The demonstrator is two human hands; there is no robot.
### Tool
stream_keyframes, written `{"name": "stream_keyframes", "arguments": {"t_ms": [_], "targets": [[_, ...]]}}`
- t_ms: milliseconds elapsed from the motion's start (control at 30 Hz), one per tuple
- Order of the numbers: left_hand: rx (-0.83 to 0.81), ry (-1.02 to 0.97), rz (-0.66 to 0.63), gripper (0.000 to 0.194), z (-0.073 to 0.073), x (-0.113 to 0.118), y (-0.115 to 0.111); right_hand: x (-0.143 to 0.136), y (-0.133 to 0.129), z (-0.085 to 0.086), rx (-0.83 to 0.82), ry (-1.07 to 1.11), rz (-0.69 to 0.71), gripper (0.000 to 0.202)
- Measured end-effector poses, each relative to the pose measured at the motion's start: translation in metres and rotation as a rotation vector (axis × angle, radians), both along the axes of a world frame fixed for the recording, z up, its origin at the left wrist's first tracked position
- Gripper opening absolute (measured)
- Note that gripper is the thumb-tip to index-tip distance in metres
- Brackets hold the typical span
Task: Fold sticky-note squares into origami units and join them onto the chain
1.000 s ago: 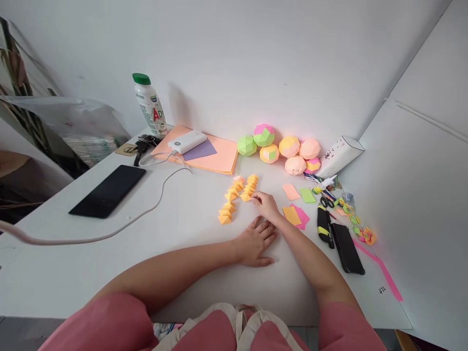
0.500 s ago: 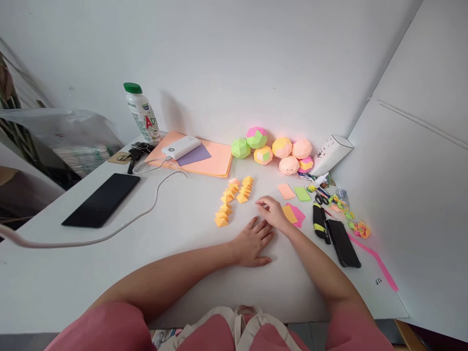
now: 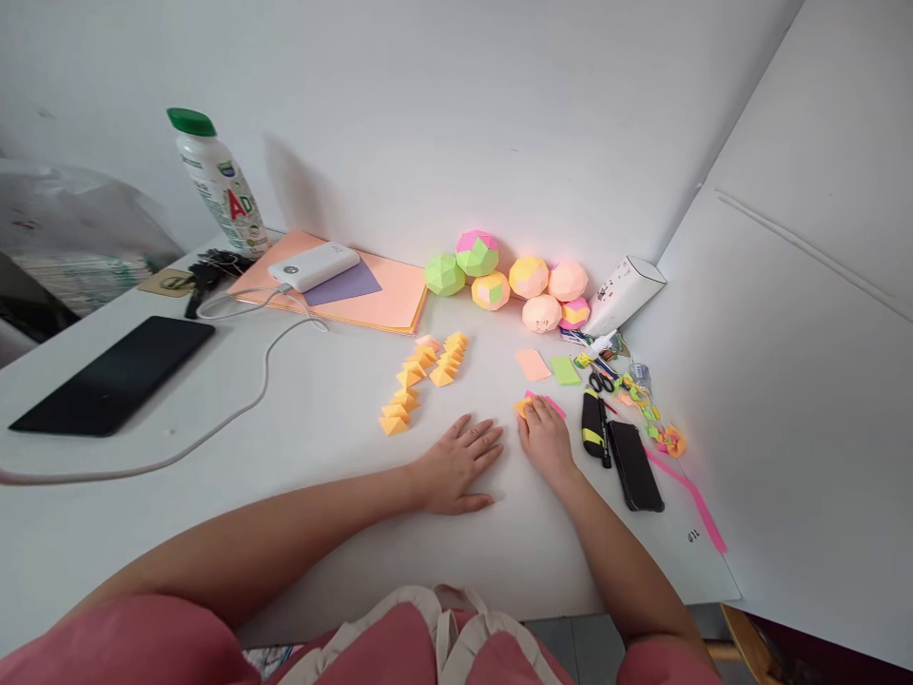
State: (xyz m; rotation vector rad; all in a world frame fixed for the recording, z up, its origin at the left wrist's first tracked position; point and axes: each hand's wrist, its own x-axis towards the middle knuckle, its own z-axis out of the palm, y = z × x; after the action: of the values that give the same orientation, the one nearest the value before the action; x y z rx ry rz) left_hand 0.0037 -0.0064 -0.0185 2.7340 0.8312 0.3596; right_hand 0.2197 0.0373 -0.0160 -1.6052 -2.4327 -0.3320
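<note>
My left hand (image 3: 460, 468) lies flat on the white table, fingers spread, with nothing in it. Farther right, my right hand (image 3: 548, 442) is over the small paper slips, its fingers close together on an orange paper slip (image 3: 523, 407). Part of a pink paper slip (image 3: 557, 406) shows beneath those fingers, and the rest of it is hidden. Beyond my left hand, folded orange paper pieces (image 3: 405, 400) stand in two rows, with a pale pink folded piece at the far end of one. A peach slip (image 3: 532, 364) and a green slip (image 3: 565, 370) lie past my right hand.
Faceted paper balls (image 3: 476, 254) sit against the wall. At right are a utility knife (image 3: 592, 423), scissors (image 3: 601, 381) and a black phone (image 3: 634, 466). A tablet (image 3: 110, 376), a white cable, a power bank (image 3: 314, 266) and a bottle (image 3: 221, 185) occupy the left.
My right hand has moved away from beside my left hand to the orange and pink slips. My left hand stays flat on the table. The view has shifted slightly.
</note>
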Motion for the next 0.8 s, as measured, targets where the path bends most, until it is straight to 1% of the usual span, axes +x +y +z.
{"name": "stream_keyframes", "arguments": {"t_ms": [167, 267, 367, 400, 433, 500, 533, 600, 633, 733, 800], "targets": [[0.004, -0.014, 0.002, 0.072, 0.000, -0.001, 0.000, 0.004, 0.003, 0.000, -0.015, 0.094, 0.049, 0.036], [-0.009, -0.027, -0.002, 0.072, 0.000, -0.001, -0.001, 0.004, 0.002, 0.004, -0.036, 0.236, 0.081, 0.033], [-0.051, -0.078, 0.015, 0.069, 0.001, -0.001, 0.000, -0.003, -0.008, 0.016, -0.028, 0.522, 0.105, 0.025], [-0.081, -0.120, 0.041, 0.067, 0.003, -0.001, 0.000, -0.006, -0.013, 0.020, -0.068, 0.651, 0.106, 0.024], [-0.124, -0.178, 0.078, 0.065, 0.004, -0.001, 0.001, -0.010, -0.019, 0.024, -0.142, 0.800, 0.088, 0.027], [-0.255, -0.336, 0.170, 0.062, 0.010, -0.002, 0.004, -0.019, -0.031, 0.031, -0.435, 1.033, 0.099, 0.033], [-0.342, -0.432, 0.202, 0.058, 0.013, -0.003, 0.005, -0.023, -0.036, 0.032, -0.540, 1.113, 0.098, 0.032], [-0.549, -0.608, 0.177, 0.042, 0.020, -0.004, 0.006, -0.030, -0.042, 0.032, -0.641, 1.202, 0.111, 0.026], [-0.658, -0.673, 0.157, 0.038, 0.023, -0.005, 0.006, -0.033, -0.044, 0.031, -0.697, 1.241, 0.123, 0.024], [-0.961, -0.853, 0.175, 0.037, 0.029, -0.005, 0.004, -0.036, -0.045, 0.026, -0.815, 1.332, 0.128, 0.029], [-1.080, -0.919, 0.218, 0.037, 0.030, -0.004, 0.003, -0.036, -0.044, 0.024, -0.851, 1.347, 0.116, 0.028]]}}
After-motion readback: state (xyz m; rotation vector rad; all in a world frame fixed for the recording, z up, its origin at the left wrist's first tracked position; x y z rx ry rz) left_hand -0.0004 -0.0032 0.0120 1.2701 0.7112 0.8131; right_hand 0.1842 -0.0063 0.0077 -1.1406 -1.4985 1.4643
